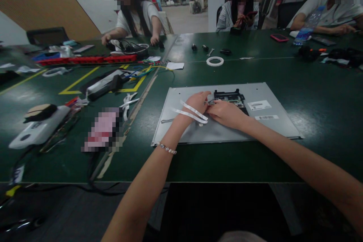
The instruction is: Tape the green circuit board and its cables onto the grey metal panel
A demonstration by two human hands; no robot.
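A flat grey metal panel (266, 94) with white labels lies in front of me. On its upper middle sits a black frame with a circuit board (229, 93). At the frame's left edge, my left hand (195, 104) bends its fingers inward, closed on something too small to make out. Fingertips of my right hand (228, 113) meet those of the left and look pinched; what is between them is hidden. Two narrow white strips (191, 113) run across the back of my left hand and wrist. A thin metal tool (167, 120) rests on the panel's left part.
A white tape roll (214, 61) and a small wrench (210, 51) lie beyond the panel. To the left are a pixelated pink device (103, 128), a white power strip (41, 126) and cables. Several people sit across the table (326, 83); a plastic bottle (309, 26) stands at right.
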